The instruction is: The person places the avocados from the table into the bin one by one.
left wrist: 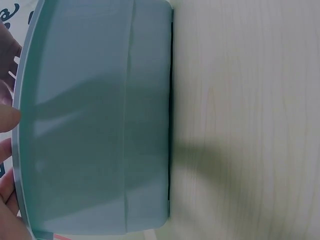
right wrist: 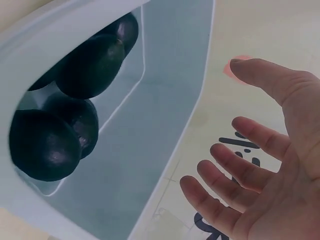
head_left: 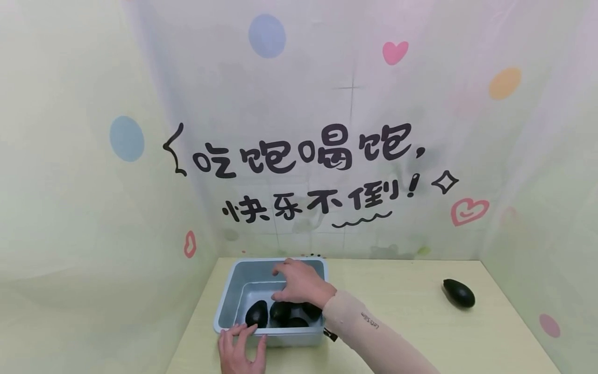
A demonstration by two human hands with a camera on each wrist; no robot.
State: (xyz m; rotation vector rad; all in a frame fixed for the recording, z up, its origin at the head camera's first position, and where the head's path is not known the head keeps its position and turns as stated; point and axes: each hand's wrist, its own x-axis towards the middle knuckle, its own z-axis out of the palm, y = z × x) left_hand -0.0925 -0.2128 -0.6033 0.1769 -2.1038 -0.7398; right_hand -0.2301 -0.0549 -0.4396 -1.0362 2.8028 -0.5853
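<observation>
A blue-grey plastic bin (head_left: 280, 340) stands on the table with several dark avocados (head_left: 256, 314) lying together in its front part. My left hand (head_left: 240, 350) holds the bin's front rim, fingers over the edge and thumb on the outer side. Above the bin, my right hand (head_left: 301, 283) has its fingers spread and nothing in them. The right wrist view shows that empty right hand (right wrist: 265, 165) beside the rim, with the avocados (right wrist: 90, 67) further down inside. Another dark avocado (head_left: 459, 294) lies alone on the table at the right.
The pale wooden table (head_left: 397, 311) meets a printed curtain (head_left: 299, 93) at its back and sides. A small black item (head_left: 330, 335) shows beside the bin's front right corner, partly behind the right sleeve.
</observation>
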